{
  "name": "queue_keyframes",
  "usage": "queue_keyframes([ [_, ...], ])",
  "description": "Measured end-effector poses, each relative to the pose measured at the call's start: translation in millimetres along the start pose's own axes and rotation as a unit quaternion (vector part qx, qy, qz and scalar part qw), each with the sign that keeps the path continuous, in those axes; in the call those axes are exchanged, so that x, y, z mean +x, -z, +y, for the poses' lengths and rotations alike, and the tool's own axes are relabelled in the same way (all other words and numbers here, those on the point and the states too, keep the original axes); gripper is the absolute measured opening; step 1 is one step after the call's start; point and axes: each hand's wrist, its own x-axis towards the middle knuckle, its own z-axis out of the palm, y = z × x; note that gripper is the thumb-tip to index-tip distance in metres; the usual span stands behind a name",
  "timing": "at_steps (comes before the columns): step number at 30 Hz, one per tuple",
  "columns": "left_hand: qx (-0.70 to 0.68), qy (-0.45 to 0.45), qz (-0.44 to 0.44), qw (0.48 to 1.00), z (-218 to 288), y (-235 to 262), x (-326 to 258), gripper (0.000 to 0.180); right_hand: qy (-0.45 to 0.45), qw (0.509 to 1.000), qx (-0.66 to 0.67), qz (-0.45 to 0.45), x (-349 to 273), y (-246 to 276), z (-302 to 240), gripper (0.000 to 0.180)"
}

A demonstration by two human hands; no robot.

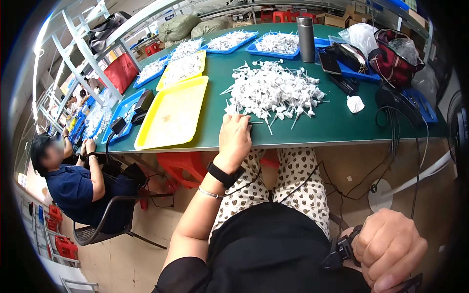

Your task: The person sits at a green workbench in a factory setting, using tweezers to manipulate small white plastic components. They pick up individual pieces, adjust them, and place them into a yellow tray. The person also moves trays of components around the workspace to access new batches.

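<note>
My left hand [235, 137] rests at the near edge of the green table [342, 132], against the near left side of a heap of small white plastic parts [273, 90] with thin stems. Its fingers are curled and pressed together; whatever they hold is hidden, though a thin stem shows beside them. A black band and a bracelet circle that wrist. Off the table, at the lower right, my right hand [391, 249] is raised close to the camera with its fingers curled inward. Anything inside it is out of sight. Black straps show beside that wrist.
A yellow tray [201, 93] lies left of my hand, with filled blue trays [251, 49] behind. A grey bottle [306, 41], phone [330, 63], bags and cables occupy the right. A seated co-worker [73, 185] is at the left; a fan [454, 127] stands far right.
</note>
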Motion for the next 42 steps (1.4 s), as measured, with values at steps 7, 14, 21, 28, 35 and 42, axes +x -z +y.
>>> queue_keyframes([
  [7,0.042,-0.009,0.005,0.999,1,2,8,0.004,0.052,0.989,0.022,0.133,-19,-4,19,0.027],
  [14,-0.127,0.01,0.079,0.989,15,14,-8,0.018,-0.156,0.951,-0.009,0.266,-47,20,109,0.037],
  [21,-0.55,0.271,-0.08,0.786,59,24,-63,0.012,-0.319,0.887,0.086,0.322,-73,26,155,0.045],
  [28,-0.701,0.35,-0.133,0.607,65,49,-80,0.044,-0.311,0.857,0.271,0.309,-81,34,165,0.036],
  [35,-0.69,0.346,-0.146,0.619,72,62,-85,0.034,-0.357,0.837,0.312,0.273,-82,27,164,0.024],
  [42,-0.62,0.269,-0.08,0.733,82,99,-62,0.017,-0.32,0.857,0.297,0.273,-80,30,154,0.028],
])
